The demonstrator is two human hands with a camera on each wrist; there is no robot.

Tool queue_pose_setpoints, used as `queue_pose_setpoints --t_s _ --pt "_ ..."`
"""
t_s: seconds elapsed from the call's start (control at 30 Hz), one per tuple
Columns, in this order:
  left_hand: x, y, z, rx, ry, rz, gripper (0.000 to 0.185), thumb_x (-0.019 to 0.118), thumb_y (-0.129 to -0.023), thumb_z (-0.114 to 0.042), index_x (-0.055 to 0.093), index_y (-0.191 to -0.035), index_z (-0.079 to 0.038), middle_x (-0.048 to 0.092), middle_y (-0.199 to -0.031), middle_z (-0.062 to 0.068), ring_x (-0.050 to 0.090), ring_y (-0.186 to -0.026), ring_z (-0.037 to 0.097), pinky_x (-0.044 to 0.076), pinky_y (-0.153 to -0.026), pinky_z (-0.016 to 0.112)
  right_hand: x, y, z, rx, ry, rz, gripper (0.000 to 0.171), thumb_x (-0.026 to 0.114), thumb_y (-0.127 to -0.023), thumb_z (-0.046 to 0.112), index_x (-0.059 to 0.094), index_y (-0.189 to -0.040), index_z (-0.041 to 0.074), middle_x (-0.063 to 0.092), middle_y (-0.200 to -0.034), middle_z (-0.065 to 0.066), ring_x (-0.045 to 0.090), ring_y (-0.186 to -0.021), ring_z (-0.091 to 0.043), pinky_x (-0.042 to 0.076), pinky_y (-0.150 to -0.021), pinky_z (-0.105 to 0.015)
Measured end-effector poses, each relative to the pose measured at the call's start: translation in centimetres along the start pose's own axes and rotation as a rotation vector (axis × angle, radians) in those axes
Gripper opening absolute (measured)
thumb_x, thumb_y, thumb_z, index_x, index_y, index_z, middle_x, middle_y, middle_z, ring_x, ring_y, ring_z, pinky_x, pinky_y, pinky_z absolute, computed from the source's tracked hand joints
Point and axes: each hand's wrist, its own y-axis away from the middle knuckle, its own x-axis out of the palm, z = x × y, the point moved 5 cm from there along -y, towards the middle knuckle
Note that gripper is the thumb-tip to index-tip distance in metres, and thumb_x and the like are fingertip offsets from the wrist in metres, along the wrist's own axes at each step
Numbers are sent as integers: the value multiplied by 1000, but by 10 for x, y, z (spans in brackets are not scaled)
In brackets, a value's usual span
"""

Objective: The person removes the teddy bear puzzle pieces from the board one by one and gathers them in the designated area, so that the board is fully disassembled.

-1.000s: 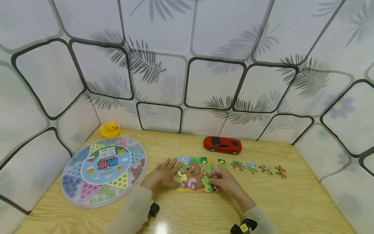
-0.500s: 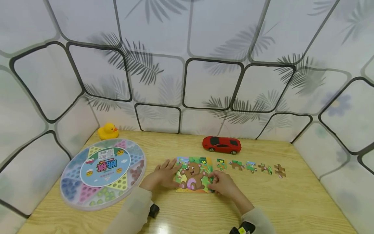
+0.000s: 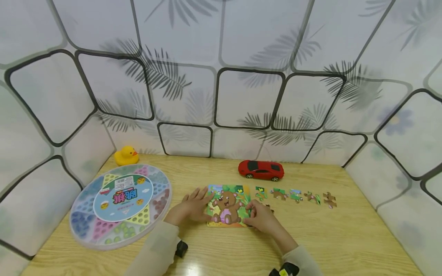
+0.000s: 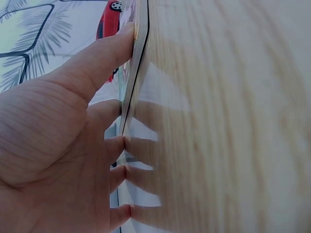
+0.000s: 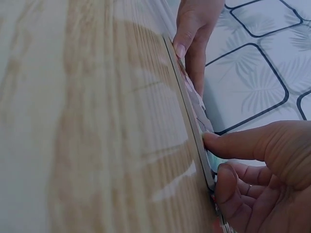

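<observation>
left hand (image 3: pixel 189 207) flat, steadying puzzle board (image 3: pixel 228 206) on tabletop (image 3: pixel 345 237) | right hand (image 3: pixel 261 216) grip pinching board's edge piece | best: lift gently, board pinned

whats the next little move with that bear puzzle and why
Probably lift out the piece under the right hand and carry it to the row of loose pieces. Its fingertips pick at the bear puzzle near its right edge, the left hand lies flat, steadying the board, and five pieces already lie beside it.
</observation>
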Motion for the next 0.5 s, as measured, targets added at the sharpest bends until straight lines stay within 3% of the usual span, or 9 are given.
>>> queue_pose_setpoints --t_s 0.33,0.5 --pt "-1 0 0 6 -7 -2 87 62 -85 -55 21 -152 -18 6 -158 14 4 -143 37 11 -108 63 -2 0 1 -5 7 14 27 74 -81 7 55 -99 2 47 -64 -1 44 -44 -10 40 -42 -22" --pt "-2 -1 1 -2 -16 29 87 59 -86 -57 19 -153 -17 4 -158 13 2 -143 37 10 -109 62 -1 -1 1 4 4 37 27 74 -81 9 56 -99 3 48 -63 -1 46 -43 -10 43 -43 -24"
